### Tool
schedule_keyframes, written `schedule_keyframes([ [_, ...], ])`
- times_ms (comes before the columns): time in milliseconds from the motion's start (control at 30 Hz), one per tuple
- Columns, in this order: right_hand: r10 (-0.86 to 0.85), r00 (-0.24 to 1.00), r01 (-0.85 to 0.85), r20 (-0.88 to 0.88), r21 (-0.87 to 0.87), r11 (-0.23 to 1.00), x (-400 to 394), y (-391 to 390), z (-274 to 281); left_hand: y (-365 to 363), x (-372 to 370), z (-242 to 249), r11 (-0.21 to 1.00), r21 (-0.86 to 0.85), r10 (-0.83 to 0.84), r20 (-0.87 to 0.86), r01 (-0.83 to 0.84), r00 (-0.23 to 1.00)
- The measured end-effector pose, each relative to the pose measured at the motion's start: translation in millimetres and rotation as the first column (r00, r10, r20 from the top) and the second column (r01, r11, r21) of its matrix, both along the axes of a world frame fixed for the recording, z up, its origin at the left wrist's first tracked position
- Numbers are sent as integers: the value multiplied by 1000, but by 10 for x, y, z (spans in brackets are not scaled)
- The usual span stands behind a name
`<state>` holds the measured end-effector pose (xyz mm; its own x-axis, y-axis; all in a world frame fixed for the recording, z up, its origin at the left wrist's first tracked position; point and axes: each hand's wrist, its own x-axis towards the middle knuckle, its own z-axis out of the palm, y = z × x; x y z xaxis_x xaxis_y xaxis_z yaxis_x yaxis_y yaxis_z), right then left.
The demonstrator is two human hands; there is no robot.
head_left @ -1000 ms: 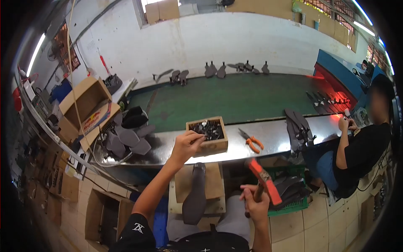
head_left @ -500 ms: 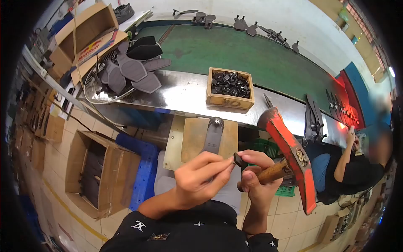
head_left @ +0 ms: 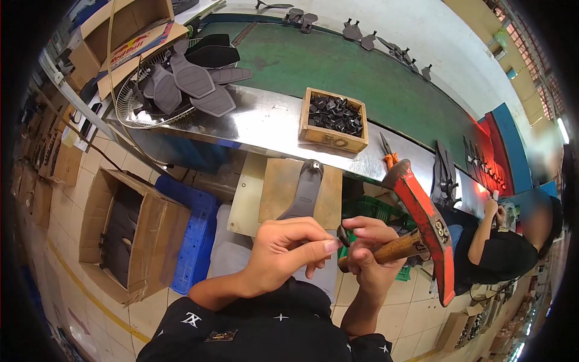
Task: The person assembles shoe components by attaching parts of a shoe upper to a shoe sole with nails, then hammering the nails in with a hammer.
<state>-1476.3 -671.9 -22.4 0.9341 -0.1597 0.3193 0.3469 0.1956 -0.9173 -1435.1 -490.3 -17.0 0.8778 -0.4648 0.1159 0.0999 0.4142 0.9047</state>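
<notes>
My left hand [head_left: 289, 250] is closed, thumb and fingers pinched together; I cannot make out what lies between them. A small dark piece [head_left: 343, 234] sits between its fingertips and those of my right hand. My right hand [head_left: 375, 250] is wrapped round the wooden handle of a hammer [head_left: 425, 220], its red head tilted to the right. Beyond my hands, a dark grey strap-shaped part [head_left: 309, 187] with a metal piece at its far tip lies on a brown board [head_left: 274, 184]; my left hand covers its near end.
A wooden box [head_left: 333, 143] of small black pieces and orange-handled pliers [head_left: 389, 158] sit on the metal ledge [head_left: 259, 117]. Grey pads fill a wire basket [head_left: 129, 114] on the left. A green conveyor belt [head_left: 338, 66] runs behind. Another person [head_left: 503, 247] sits at right.
My left fingers have shifted slightly, thumb now further forward, and the dark piece has turned. The hammer has moved slightly right. The whole view has shifted a little, showing the pliers' orange handles.
</notes>
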Motion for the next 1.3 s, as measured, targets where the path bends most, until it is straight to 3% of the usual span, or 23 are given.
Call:
schedule_keyframes([
  [67,16,1000,-17,-22,-24,1000,-16,20,61,-7,-26,-12,999,-38,3,-45,-4,999],
  [167,-32,998,24,-62,-126,992,-15,65,61,-14,-54,-29,994,98,34,77,-41,996],
  [267,-73,997,63,-28,-264,962,89,1,-73,-37,156,-163,908,336,52,505,-252,861],
  [300,-102,993,81,-63,-267,960,133,2,-71,-13,241,-186,890,408,11,427,-204,904],
  [400,-130,988,93,-84,-354,931,431,-118,-199,-228,667,-615,706,376,260,650,-600,714],
  [467,-146,989,141,17,-391,909,707,-169,-379,-341,1053,-909,678,371,186,748,-634,637],
  [500,-113,993,98,-23,-355,930,820,-180,-395,-368,1192,-1027,663,370,144,790,-651,596],
  [600,-59,975,-25,-212,-375,927,1053,-252,-514,-330,1389,-1241,673,540,-7,688,-506,725],
  [767,37,970,-141,-239,-432,891,1193,-248,-746,-204,1226,-1275,751,424,103,682,-506,724],
  [867,57,980,-153,-192,-539,828,1191,-237,-808,-165,1158,-1337,796,379,160,619,-471,769],
  [967,109,994,-83,12,-575,814,1216,-259,-928,-133,1139,-1322,776,442,124,593,-450,796],
  [1067,85,994,-15,62,-719,695,1164,-263,-834,-124,1147,-1299,798,407,116,619,-444,777],
  [1167,82,996,-39,18,-762,646,1111,-246,-696,-154,1172,-1288,823,355,138,632,-443,762],
  [1300,84,992,17,90,-775,632,1100,-225,-701,-130,1199,-1334,826,387,100,615,-410,782],
])
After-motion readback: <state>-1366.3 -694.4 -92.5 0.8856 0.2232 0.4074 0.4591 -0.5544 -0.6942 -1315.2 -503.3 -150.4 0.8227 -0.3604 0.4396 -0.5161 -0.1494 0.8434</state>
